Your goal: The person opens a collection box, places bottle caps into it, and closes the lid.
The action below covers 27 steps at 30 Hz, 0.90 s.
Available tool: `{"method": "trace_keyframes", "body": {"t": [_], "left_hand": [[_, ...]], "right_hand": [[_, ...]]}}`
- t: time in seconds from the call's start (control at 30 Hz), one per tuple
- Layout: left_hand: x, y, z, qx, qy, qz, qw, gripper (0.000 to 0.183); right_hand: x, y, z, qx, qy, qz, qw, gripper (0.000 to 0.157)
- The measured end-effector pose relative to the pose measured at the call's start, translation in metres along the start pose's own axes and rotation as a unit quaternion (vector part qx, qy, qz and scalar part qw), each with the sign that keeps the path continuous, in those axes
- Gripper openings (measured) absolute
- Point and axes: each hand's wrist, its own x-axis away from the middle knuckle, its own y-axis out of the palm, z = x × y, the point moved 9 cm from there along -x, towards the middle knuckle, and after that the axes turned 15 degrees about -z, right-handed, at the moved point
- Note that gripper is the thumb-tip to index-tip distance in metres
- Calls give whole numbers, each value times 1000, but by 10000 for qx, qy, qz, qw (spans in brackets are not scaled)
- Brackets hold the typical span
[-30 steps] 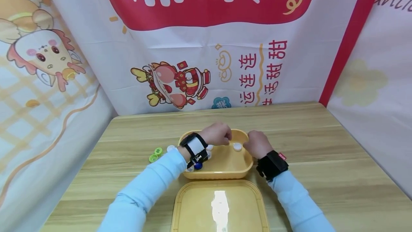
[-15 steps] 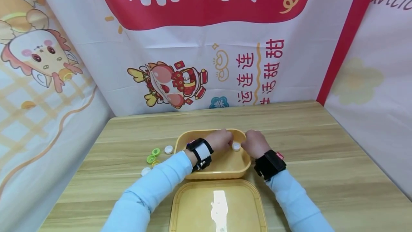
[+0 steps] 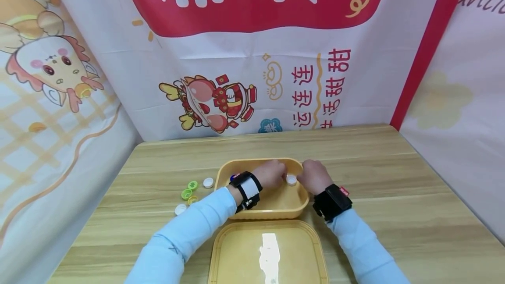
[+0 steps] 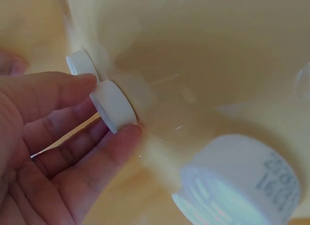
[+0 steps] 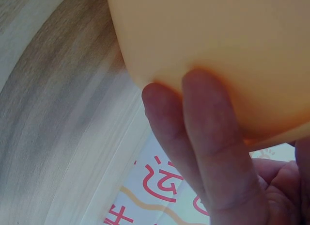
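Observation:
In the left wrist view, my left hand [image 4: 58, 137] pinches a white bottle cap [image 4: 116, 104] between thumb and fingertip. A second white cap [image 4: 81, 62] shows just behind the thumb, and a larger white cap [image 4: 247, 174] with printed digits is closer to the camera. Seen from the head, the left hand [image 3: 271, 173] is down inside a yellow plastic basin [image 3: 272, 214], beside a white cap [image 3: 291, 180]. My right hand [image 3: 314, 176] grips the basin's right rim; in the right wrist view its fingers [image 5: 213, 113] press the outer wall.
A flat yellow tray or lid [image 3: 236, 253] lies in front of the basin. Left of the basin are green caps [image 3: 186, 194], a yellow cap [image 3: 192, 200] and white caps [image 3: 180, 209] on the wooden table [image 3: 378, 170]. Printed cloth hangs behind.
My left hand has come lower and a little to the right inside the basin. Its forearm now covers the dark blue cap seen earlier at the basin's left. The right hand keeps its place.

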Motion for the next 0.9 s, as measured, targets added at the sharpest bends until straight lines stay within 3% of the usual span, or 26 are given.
{"method": "trace_keyframes", "body": {"t": [0.37,0.57,0.9], "left_hand": [[4,-5,-5,67,112,-18,9999,15],[20,-21,-4,-162,108,106,9998,23],[47,-49,-16,229,105,417,9988,26]], "right_hand": [[1,-2,-2,174,-163,97,9997,7],[1,-1,-3,172,-186,84,9996,6],[1,0,-4,157,-145,31,9998,8]]}}
